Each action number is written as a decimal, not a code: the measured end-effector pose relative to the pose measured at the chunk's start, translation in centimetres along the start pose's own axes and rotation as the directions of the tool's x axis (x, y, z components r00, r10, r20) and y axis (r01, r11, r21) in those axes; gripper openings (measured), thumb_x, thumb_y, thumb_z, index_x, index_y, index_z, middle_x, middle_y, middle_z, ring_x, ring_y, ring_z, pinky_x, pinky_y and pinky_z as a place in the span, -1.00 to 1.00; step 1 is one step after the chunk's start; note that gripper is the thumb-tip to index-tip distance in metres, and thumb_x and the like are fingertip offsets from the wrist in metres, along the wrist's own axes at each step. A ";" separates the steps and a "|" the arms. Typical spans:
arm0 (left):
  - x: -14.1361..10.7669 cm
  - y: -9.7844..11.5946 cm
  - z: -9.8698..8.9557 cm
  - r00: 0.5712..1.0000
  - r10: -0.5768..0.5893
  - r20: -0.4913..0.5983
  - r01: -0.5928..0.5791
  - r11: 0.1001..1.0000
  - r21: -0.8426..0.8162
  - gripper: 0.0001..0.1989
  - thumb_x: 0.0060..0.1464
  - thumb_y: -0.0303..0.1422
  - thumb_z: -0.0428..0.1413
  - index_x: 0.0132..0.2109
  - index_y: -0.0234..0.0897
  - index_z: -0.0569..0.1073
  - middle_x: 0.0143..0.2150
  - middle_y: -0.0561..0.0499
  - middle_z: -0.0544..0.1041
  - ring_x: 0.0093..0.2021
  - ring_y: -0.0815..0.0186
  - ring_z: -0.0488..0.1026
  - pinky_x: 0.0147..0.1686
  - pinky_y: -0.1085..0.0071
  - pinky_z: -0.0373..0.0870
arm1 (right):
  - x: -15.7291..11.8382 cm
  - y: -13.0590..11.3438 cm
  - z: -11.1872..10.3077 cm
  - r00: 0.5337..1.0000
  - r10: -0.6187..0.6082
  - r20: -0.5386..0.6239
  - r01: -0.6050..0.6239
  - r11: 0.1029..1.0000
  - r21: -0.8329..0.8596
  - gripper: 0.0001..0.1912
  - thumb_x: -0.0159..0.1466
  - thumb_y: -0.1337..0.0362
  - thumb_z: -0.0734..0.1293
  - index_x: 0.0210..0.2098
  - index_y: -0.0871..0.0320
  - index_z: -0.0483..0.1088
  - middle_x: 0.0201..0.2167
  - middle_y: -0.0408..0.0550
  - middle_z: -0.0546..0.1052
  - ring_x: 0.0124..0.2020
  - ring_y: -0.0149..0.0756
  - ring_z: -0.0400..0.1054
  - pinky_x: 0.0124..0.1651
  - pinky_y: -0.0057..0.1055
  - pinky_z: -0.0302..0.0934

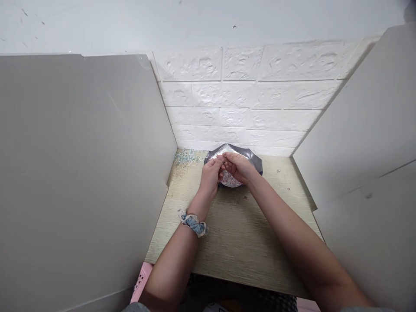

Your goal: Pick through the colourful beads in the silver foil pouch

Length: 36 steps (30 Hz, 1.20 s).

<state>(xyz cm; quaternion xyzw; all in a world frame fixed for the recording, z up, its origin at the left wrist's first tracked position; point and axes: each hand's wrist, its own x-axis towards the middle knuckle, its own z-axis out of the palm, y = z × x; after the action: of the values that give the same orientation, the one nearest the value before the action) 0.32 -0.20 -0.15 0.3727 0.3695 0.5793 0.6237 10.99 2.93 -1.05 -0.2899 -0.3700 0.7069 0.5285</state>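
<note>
My left hand [212,172] and my right hand [238,166] meet above a shiny silver, bowl-like foil container [255,160] at the back of the table. Both are closed, with thumbs and fingertips pinched close together. Whatever sits between the fingertips is too small to make out. Inside the container lie small pinkish, glittery bits [230,178], partly hidden by my hands. A blue and white scrunchie [194,223] circles my left wrist.
Tall grey panels [81,173] [364,130] flank the wooden table [240,242], with a white brick-patterned wall [237,93] behind. Bluish glittery bits [186,157] are scattered at the back left corner. A pink perforated piece [142,279] shows below the left front edge.
</note>
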 end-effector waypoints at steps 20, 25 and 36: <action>0.0 0.0 -0.1 1.000 0.000 -0.018 0.000 1.000 -0.021 -0.69 -0.10 -0.22 0.19 -0.53 -0.35 0.29 -0.64 0.15 0.24 -0.70 0.62 0.05 -0.73 0.59 -0.12 | 0.0 0.5 0.0 1.000 -0.012 0.024 0.014 0.996 -0.085 -0.86 0.13 0.27 0.33 -0.39 0.24 0.39 -0.53 -0.08 0.38 -0.49 -0.45 0.24 -0.35 -0.48 0.22; 0.1 -0.1 -0.1 0.999 -0.012 -0.033 0.010 0.999 -0.039 -0.69 -0.13 -0.22 0.20 -0.53 -0.35 0.30 -0.64 0.16 0.23 -0.70 0.61 0.05 -0.73 0.59 -0.13 | 0.0 0.5 0.1 0.999 -0.014 0.036 0.017 0.997 -0.074 -0.88 0.14 0.28 0.31 -0.42 0.25 0.38 -0.54 -0.08 0.39 -0.49 -0.47 0.25 -0.36 -0.52 0.21; 0.0 0.1 0.0 0.997 -0.033 -0.072 0.025 0.994 -0.107 -0.77 -0.15 -0.30 0.22 -0.48 -0.40 0.38 -0.64 0.15 0.25 -0.70 0.64 0.05 -0.72 0.63 -0.12 | 0.0 0.5 0.0 1.000 -0.007 0.019 0.009 0.997 -0.076 -0.88 0.11 0.29 0.35 -0.41 0.24 0.41 -0.50 -0.08 0.43 -0.47 -0.49 0.28 -0.33 -0.55 0.25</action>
<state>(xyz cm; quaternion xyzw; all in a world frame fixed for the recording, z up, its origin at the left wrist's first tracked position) 0.28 -0.16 -0.11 0.3120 0.3661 0.6025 0.6369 10.71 2.84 -1.50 -0.3016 -0.4026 0.6930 0.5164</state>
